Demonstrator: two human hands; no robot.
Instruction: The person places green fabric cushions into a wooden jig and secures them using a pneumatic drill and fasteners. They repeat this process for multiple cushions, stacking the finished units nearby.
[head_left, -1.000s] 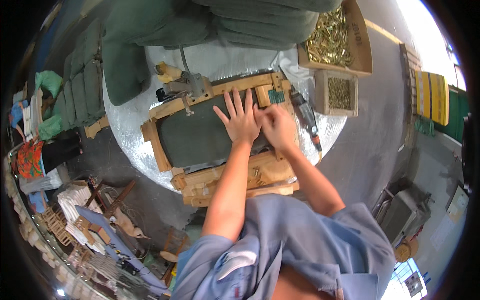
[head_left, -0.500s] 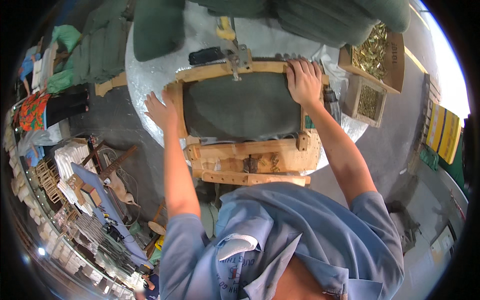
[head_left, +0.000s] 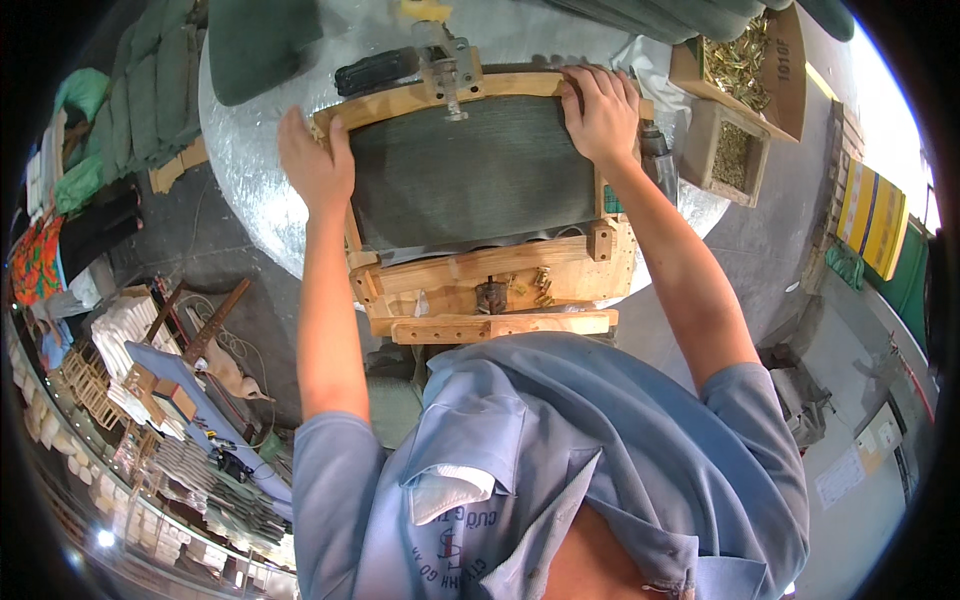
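A dark green padded panel lies inside a curved wooden frame on the wrapped worktable. My right hand grips the frame's far right corner, fingers over the rail and thumb toward the panel. At the far left corner, my left hand rests against the frame's outer side, fingers stretched out and slightly blurred, thumb apart. A metal clamp stands at the middle of the far rail. Nearest me is a wooden base with several small brass fittings on it.
A black tool lies beyond the frame, and a dark power tool sits right of it. To the right are a cardboard box and a wooden box of brass hardware. Green pads lie at the far side.
The frame and table appear higher and slightly left in view. My left hand has closed in on the frame's far left corner. My right hand stays on the far right corner.
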